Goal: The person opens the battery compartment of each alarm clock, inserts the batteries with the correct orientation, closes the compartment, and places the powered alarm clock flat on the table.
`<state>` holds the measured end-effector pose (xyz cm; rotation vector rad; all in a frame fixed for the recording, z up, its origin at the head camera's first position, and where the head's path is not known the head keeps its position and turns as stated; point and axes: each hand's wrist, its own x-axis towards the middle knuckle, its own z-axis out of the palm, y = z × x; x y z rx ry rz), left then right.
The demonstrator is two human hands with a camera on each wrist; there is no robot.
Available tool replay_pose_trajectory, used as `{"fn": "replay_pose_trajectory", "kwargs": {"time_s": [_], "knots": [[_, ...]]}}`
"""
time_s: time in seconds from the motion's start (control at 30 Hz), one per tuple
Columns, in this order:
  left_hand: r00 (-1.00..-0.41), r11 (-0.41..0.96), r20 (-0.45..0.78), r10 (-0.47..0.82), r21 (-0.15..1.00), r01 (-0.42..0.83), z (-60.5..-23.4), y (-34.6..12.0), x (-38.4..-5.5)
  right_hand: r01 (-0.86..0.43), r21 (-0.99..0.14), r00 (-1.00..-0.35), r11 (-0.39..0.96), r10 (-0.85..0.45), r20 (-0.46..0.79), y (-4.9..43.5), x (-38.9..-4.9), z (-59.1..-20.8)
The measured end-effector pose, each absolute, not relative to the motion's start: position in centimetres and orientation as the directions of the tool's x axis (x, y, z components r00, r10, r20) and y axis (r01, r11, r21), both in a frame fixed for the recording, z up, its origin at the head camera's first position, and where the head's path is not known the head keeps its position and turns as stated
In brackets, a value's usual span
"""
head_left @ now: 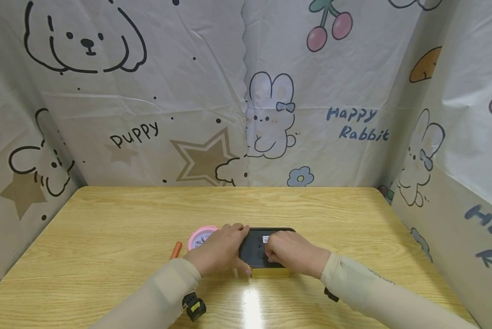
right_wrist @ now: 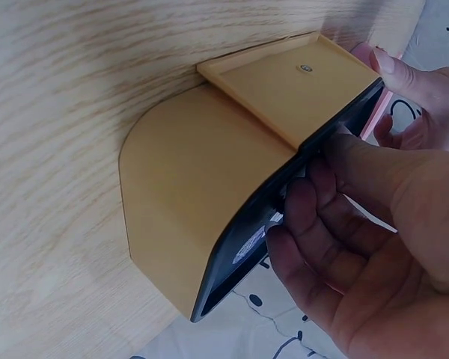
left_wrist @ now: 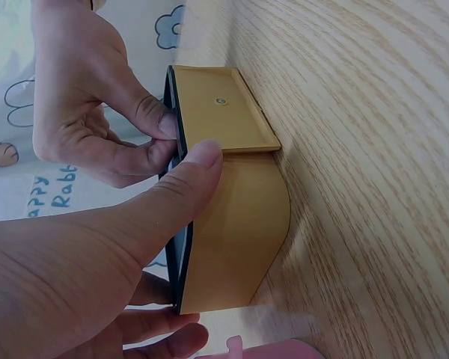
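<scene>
Yellow walls and a black upper face make up the box (head_left: 256, 253), on the wooden table (head_left: 332, 205) toward 6 o'clock in the head view. It looks light, stiff and rather slick, best held by opposite walls below the rim. Its panel (left_wrist: 209, 123) with a small screw (left_wrist: 221, 101) faces 6 o'clock; the long axis seems to run 9 to 3. The left hand (head_left: 223, 249) grips the 9 o'clock end, thumb on the near wall; the right hand (head_left: 294, 251) pinches at the black face, the exact part hidden. Beyond, toward 10 o'clock, is a pink clock (head_left: 199, 237).
</scene>
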<state>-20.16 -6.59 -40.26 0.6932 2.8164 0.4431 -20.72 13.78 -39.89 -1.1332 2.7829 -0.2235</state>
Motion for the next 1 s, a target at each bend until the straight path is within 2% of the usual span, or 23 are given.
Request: {"fn": "replay_pose_trajectory", "kwargs": {"time_s": [0.67, 1.0], "knots": [[-0.866, 0.844, -0.121, 0.484, 0.326, 0.426, -40.45, -6.57, -20.24, -0.693, -0.14, -0.707, 0.707, -0.705, -0.057, 13.72, -20.58, -39.99], [-0.867, 0.842, -0.112, 0.486, 0.325, 0.43, -40.58, -6.65, -20.26, -0.683, -0.175, -0.71, 0.709, -0.701, -0.071, 13.76, -20.63, -40.13]]}}
